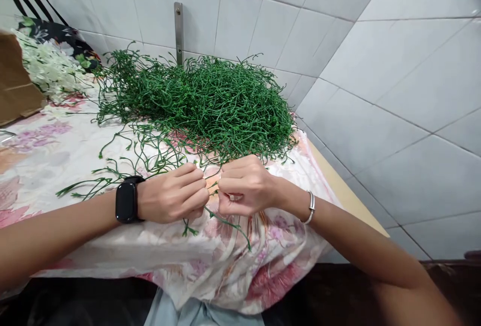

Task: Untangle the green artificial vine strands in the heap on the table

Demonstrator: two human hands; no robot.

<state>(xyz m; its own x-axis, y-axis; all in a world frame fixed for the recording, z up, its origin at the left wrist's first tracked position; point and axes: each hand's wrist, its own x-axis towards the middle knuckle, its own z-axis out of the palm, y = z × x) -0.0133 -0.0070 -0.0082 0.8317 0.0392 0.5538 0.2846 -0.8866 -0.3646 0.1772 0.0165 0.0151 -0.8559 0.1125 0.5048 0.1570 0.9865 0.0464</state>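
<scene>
My left hand (175, 193) and my right hand (246, 186) meet at the front edge of a table, fingers curled. Both pinch a thin green plastic sprig (225, 223) whose ends hang down below the hands. A black smartwatch (126, 200) sits on my left wrist and a silver bangle (310, 207) on my right. Just behind the hands lies a big tangled heap of green artificial stems (199, 100). Loose green sprigs (112, 166) are scattered to the left of the heap.
A floral cloth (45, 150) covers the table and drapes over its front edge. White artificial flowers (48, 68) and a brown cardboard box (15, 83) stand at the far left. White tiled walls close in behind and at the right, with a metal bracket (179, 30).
</scene>
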